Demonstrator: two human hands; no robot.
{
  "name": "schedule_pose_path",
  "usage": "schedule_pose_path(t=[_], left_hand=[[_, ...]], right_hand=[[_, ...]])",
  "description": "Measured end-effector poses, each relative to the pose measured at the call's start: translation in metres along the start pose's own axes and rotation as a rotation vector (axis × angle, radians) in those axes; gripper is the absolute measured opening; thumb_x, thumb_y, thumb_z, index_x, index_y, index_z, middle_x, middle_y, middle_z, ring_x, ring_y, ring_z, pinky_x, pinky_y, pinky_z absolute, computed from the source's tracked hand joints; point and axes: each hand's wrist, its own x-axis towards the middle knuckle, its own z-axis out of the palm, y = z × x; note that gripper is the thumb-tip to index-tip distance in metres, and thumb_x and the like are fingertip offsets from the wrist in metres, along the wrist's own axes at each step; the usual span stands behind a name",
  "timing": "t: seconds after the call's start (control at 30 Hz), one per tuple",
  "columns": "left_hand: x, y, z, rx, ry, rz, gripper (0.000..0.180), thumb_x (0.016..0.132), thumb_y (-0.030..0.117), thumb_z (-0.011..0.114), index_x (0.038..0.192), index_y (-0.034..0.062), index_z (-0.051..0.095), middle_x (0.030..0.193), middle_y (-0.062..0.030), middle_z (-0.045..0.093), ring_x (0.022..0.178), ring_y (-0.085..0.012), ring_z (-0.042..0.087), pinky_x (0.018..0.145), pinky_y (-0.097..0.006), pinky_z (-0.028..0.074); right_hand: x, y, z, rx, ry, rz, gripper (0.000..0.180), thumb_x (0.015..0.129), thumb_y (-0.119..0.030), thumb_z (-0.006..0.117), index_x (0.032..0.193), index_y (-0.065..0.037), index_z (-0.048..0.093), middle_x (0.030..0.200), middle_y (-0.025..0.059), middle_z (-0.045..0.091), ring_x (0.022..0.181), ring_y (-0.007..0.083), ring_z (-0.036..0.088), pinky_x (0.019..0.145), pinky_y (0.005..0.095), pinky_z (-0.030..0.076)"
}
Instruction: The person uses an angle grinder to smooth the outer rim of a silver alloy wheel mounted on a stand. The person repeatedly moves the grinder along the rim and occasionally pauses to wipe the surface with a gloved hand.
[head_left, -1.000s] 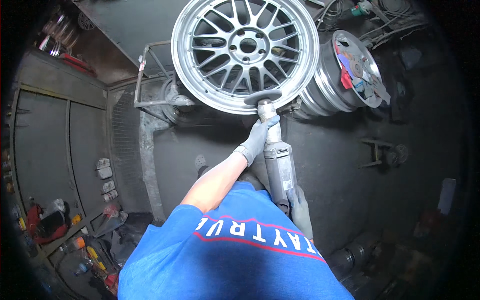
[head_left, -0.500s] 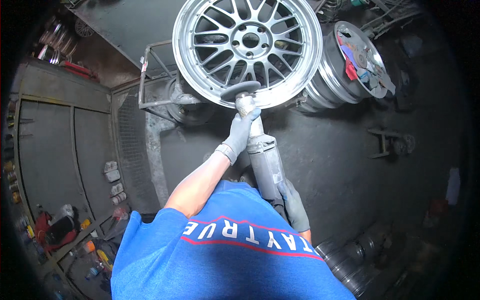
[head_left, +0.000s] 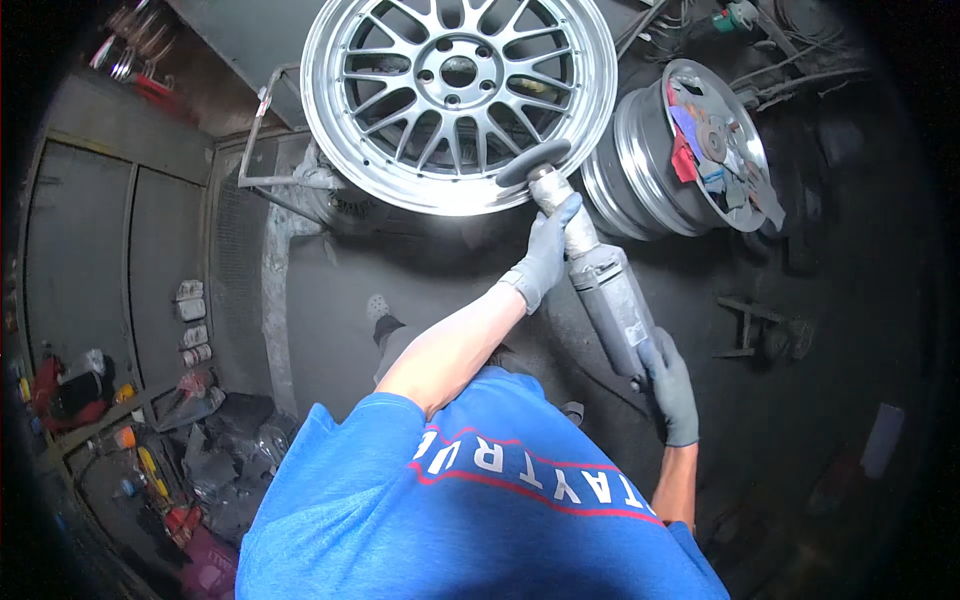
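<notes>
A multi-spoke silver alloy wheel rim (head_left: 345, 146) stands face-up toward me at the top of the view. An angle grinder (head_left: 612, 300), grey and dusty, lies at a slant below its lower right edge. The grinder's round grey disc (head_left: 534, 163) rests at the rim's polished lip; exact contact is hard to make out. My left hand (head_left: 546, 254), in a grey glove, is closed around the wrapped neck of the tool. Further back, my right hand (head_left: 674, 392), gloved too, grips the rear end of the grinder's body.
A second wheel (head_left: 640, 130) lies on its side to the right, with red cloth (head_left: 683, 158) and small discs on its face. A metal frame (head_left: 250, 140) stands left of the rim. Cabinets (head_left: 80, 250) line the left; bags and bottles clutter the lower left floor.
Both hands have swung the grinder to the right, and its disc has moved along the rim's lower edge from the bottom toward the lower right. The whole view has shifted a little.
</notes>
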Motion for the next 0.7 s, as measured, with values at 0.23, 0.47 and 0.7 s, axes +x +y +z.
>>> schedule_pose_path(t=[0.23,0.47,0.7], left_hand=[[-0.031,0.011,-0.013,0.079,0.135,0.086,0.074,0.092,0.035,0.090,0.148,0.0014,0.055,0.129,-0.0097,0.070,0.114,-0.0221,0.071,0.100,-0.040,0.058],[-0.061,0.078,-0.072,0.327,0.320,0.210,0.068,0.092,0.035,0.089,0.140,-0.0022,0.059,0.121,-0.0119,0.071,0.102,-0.0212,0.072,0.089,-0.038,0.061],[-0.062,0.073,-0.062,0.285,0.330,0.183,0.068,0.091,0.037,0.090,0.138,-0.0013,0.059,0.120,-0.0111,0.071,0.101,-0.0203,0.072,0.087,-0.037,0.060]], right_hand=[[0.009,0.008,0.003,0.120,-0.114,0.086,0.053,0.108,-0.033,0.067,0.149,0.000,0.059,0.122,0.0080,0.070,0.087,0.0102,0.064,0.065,0.0258,0.053],[0.023,0.054,0.085,0.246,-0.309,0.002,0.063,0.109,-0.030,0.067,0.157,0.009,0.052,0.153,0.0218,0.062,0.142,0.0264,0.057,0.122,0.0366,0.040],[0.022,0.047,0.071,0.191,-0.283,-0.021,0.060,0.109,-0.031,0.066,0.155,0.007,0.055,0.150,0.0206,0.065,0.138,0.0273,0.060,0.119,0.0367,0.043]])
